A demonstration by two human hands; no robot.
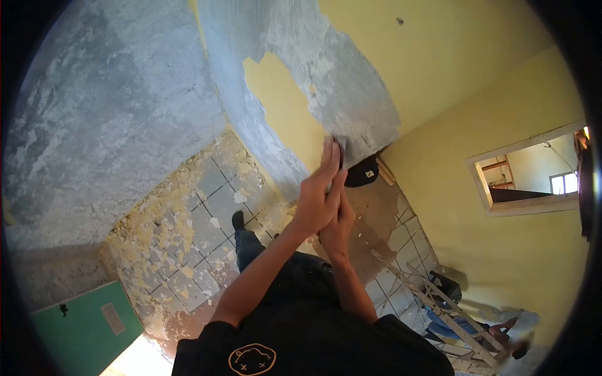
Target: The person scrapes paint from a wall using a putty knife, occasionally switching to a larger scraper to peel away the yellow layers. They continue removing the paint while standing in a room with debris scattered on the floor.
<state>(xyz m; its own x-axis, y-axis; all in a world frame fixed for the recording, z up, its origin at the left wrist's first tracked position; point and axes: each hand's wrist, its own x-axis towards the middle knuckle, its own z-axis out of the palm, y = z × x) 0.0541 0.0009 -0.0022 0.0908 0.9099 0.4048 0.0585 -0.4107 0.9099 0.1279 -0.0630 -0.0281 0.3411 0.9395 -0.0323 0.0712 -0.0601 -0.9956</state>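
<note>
Both my hands meet on a scraper (342,149) pressed against the wall at the lower edge of a patch of yellow paint (282,103). My left hand (318,197) lies over the tool, its fingers stretched along it toward the blade and closed together. Below and to the right of it, my right hand (337,227) is wrapped around the handle, which is mostly hidden by the hands. Bare grey plaster (354,94) surrounds the yellow patch, with ragged paint edges.
Paint flakes (172,241) litter the tiled floor (216,188). A black cap (362,173) is near the wall's foot. A ladder (433,294) stands at lower right, with another person (448,323) beside it. A green door (81,332) is at lower left; a framed opening (483,182) pierces the right wall.
</note>
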